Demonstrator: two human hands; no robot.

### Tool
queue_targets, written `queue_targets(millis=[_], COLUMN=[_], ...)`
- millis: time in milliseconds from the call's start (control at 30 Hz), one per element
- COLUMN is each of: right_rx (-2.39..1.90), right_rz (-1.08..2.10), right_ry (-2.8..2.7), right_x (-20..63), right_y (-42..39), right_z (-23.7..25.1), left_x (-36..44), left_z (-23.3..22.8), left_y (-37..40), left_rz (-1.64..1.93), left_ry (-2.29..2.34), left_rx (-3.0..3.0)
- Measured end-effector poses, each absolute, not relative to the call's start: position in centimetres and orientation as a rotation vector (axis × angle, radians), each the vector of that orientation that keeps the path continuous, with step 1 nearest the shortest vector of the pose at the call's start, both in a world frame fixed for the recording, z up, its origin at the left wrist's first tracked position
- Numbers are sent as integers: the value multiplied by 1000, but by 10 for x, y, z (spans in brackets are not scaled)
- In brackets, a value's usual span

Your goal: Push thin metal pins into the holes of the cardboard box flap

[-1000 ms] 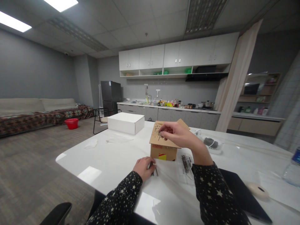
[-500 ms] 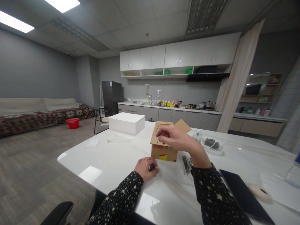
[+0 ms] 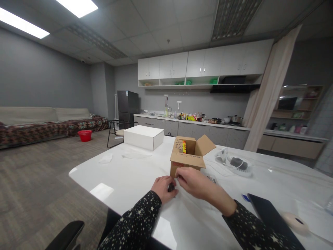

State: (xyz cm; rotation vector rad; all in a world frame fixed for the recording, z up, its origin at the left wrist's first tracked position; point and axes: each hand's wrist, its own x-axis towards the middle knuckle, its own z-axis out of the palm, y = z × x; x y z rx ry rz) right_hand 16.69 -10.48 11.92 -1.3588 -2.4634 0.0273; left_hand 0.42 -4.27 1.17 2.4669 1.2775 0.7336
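My left hand (image 3: 163,189) rests on the white table, its fingers closed around a small dark rounded object (image 3: 171,187) whose kind I cannot make out. Close beside it, my right hand (image 3: 191,180) is closed in a pinch, fingertips right above the dark object; anything between them is hidden. Just behind both hands stands an open cardboard box (image 3: 186,160), one flap raised to the right. Inside it, at the left, shows something with a red and yellow edge (image 3: 184,146). A printed clear packet (image 3: 212,179) lies partly behind my right forearm.
A closed white box (image 3: 143,137) stands at the table's back left, with clear plastic (image 3: 136,155) and a crumpled tissue (image 3: 105,158) before it. To the right are a white basket (image 3: 240,168) with a grey item and cable, a black tablet-like slab (image 3: 273,218) and a beige mouse (image 3: 295,222).
My right hand has come down from over the cardboard box to beside my left hand, uncovering the box's opening. My left hand keeps its hold. The view has shifted slightly.
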Motion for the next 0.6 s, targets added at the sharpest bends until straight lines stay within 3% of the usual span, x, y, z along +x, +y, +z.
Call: queue_targets(millis=[267, 600], right_rx=[-1274, -1229], right_rz=[-193, -35], right_ry=[-2489, -2337], right_x=[189, 188], right_y=[-104, -100], right_z=[24, 12], left_x=[5, 7], left_z=[8, 9], left_y=[-42, -42], left_rz=[746, 740], left_ry=[1297, 1289], left_rx=[2465, 2461])
